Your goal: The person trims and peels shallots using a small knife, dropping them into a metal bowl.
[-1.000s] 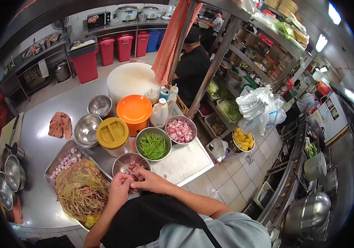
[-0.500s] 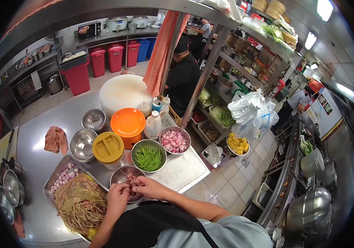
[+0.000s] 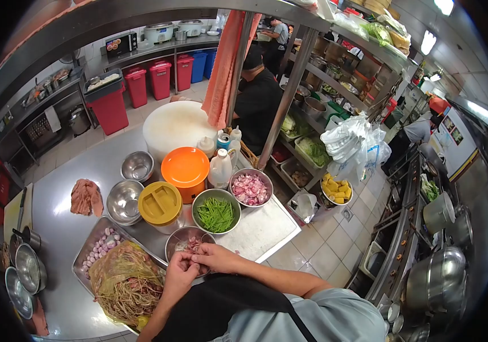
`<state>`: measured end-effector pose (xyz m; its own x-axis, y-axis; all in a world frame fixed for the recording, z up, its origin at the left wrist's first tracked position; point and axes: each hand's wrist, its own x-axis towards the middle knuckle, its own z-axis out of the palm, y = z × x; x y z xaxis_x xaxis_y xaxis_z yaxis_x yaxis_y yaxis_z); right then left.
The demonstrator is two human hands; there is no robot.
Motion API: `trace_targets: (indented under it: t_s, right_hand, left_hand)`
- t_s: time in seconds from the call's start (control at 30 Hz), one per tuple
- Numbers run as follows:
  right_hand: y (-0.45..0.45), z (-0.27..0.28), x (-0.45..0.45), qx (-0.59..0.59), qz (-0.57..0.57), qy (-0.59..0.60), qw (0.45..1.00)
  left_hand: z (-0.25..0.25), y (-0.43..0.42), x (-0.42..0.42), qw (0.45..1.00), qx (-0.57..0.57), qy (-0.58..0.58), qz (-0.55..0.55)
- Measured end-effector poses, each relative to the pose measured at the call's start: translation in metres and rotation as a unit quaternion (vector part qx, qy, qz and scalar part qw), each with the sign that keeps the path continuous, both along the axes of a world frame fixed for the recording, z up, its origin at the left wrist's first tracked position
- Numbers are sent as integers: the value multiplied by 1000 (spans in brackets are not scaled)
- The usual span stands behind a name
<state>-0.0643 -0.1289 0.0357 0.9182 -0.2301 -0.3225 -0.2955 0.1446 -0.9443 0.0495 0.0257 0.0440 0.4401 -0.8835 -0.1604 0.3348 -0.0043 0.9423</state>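
My left hand (image 3: 181,275) and my right hand (image 3: 216,257) meet fingertip to fingertip over the near rim of a small steel bowl (image 3: 177,241) with reddish peelings inside. Both are pinched around something small that I cannot make out. Left of them, a metal tray (image 3: 88,251) holds peeled shallots (image 3: 103,244) and a yellow net bag (image 3: 125,279) of stringy dried stalks and roots. Just beyond the small bowl stand a bowl of cut green pieces (image 3: 215,215) and a bowl of purple-white cut shallots (image 3: 250,189).
Behind the bowls are a yellow-lidded jar (image 3: 160,203), an orange plate (image 3: 185,167), a white bottle (image 3: 220,169) and a round white board (image 3: 177,126). A white cutting board (image 3: 264,228) lies at right. A person in black (image 3: 257,102) stands beyond the post.
The camera view has shifted slightly. Both hands stay together at the small bowl, their fingers now closer to each other, and the thin strand that showed between them earlier is no longer visible.
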Motion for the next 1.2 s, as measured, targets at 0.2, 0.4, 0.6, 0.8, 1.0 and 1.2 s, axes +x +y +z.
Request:
trace_targets:
  t_s: [0.2,0.4,0.6,0.8,1.0,1.2]
  right_hand:
    - [-2,23,-6,-16,35,66,997]
    - [-7,17,-18,-54,74,61,994]
    - [-2,25,-24,-200,47,-40,978]
    - [-7,12,-15,-248,51,-95,963]
    - [-3,31,-17,-161,46,34,985]
    - [-10,38,-14,-97,70,-7,993]
  left_hand:
    - [-21,5,9,995,10,71,70]
    - [-25,6,7,989,-35,115,83]
    - [-17,8,12,995,42,72,61]
    - [-22,1,13,986,-9,152,67]
    - [-18,6,12,983,-21,171,67]
    - [-5,3,14,976,-73,181,101]
